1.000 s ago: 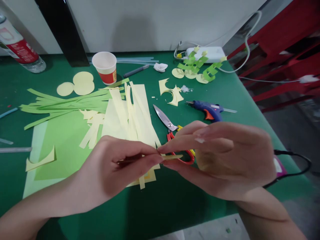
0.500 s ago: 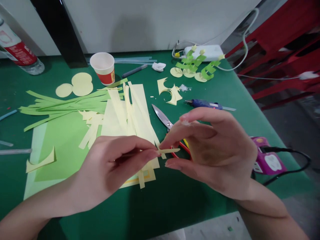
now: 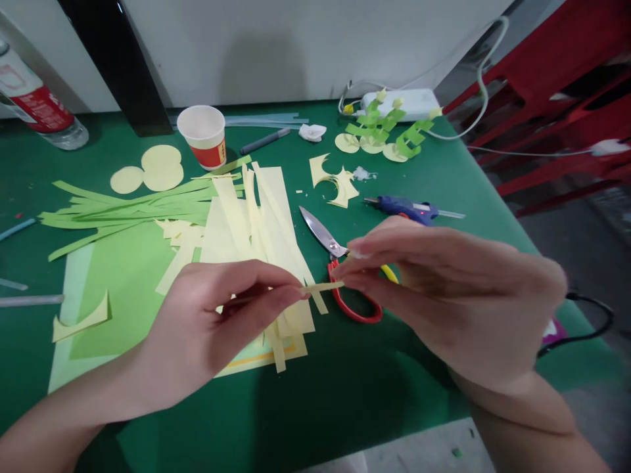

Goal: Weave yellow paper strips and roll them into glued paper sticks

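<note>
A narrow pale-yellow paper strip (image 3: 321, 287) stretches between my hands. My left hand (image 3: 217, 322) pinches its left part between thumb and forefinger. At the strip's right end, my right hand (image 3: 444, 289) has its thumb and fingertips closed together on it. Below and behind the strip lie scissors (image 3: 331, 244) with red and yellow handles, partly covered by my right hand. Loose yellow paper strips (image 3: 256, 223) rest on yellow sheets behind my left hand. Green paper strips (image 3: 138, 205) spread over a green sheet (image 3: 118, 289) to the left.
A blue glue gun (image 3: 404, 206) lies beyond my right hand. Yellow offcuts (image 3: 340, 187), a paper cup (image 3: 202, 138), yellow circles (image 3: 162, 167) and a pen (image 3: 265, 140) are farther back. Green paper plants on round bases (image 3: 377, 135) stand near a white power strip (image 3: 404, 104).
My right hand has turned and its thumb and fingers have come together on the strip's right end, where they were apart before. The left hand has shifted slightly left.
</note>
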Motion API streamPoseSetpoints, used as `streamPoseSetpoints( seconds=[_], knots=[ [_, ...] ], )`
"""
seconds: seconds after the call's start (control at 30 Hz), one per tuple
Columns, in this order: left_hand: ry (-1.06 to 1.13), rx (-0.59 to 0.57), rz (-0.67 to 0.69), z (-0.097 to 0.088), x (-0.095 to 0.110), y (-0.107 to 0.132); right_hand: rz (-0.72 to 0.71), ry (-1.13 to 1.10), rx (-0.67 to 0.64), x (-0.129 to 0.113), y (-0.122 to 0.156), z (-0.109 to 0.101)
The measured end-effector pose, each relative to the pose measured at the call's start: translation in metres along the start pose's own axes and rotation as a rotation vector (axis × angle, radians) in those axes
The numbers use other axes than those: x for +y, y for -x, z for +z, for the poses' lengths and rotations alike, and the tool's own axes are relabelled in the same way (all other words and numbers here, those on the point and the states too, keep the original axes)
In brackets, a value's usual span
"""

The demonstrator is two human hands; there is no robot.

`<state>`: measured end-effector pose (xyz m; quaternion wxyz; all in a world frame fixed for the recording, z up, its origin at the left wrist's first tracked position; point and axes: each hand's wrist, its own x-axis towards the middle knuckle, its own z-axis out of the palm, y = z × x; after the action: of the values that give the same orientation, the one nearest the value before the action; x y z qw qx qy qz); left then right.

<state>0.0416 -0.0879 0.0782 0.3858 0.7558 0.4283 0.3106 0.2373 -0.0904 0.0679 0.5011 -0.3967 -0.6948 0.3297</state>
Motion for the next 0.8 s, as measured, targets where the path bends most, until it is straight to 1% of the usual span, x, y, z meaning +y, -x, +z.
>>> streamPoseSetpoints(
  seconds=[0.13,0.23,0.37,0.5,0.63,0.8],
  knots=[
    [0.033,0.075,0.02,0.0,0.0,-0.002,-0.08,0.187,0.056,0.004,-0.008,-0.006],
    [0.019,0.125,0.048,0.001,-0.002,-0.002,-0.076,0.216,0.025,0.007,-0.011,-0.008],
    [-0.018,0.162,0.046,-0.001,-0.004,-0.002,-0.07,0.175,-0.008,0.008,-0.012,-0.008],
    [-0.029,0.161,0.031,-0.001,-0.004,-0.003,-0.046,0.109,-0.022,0.007,-0.014,-0.006],
    [0.009,0.122,0.017,-0.001,-0.001,-0.003,0.005,0.037,-0.055,0.006,-0.013,-0.006],
    [0.023,0.069,-0.012,-0.001,0.002,0.0,0.107,-0.143,-0.081,0.006,-0.007,-0.005]
  ],
)
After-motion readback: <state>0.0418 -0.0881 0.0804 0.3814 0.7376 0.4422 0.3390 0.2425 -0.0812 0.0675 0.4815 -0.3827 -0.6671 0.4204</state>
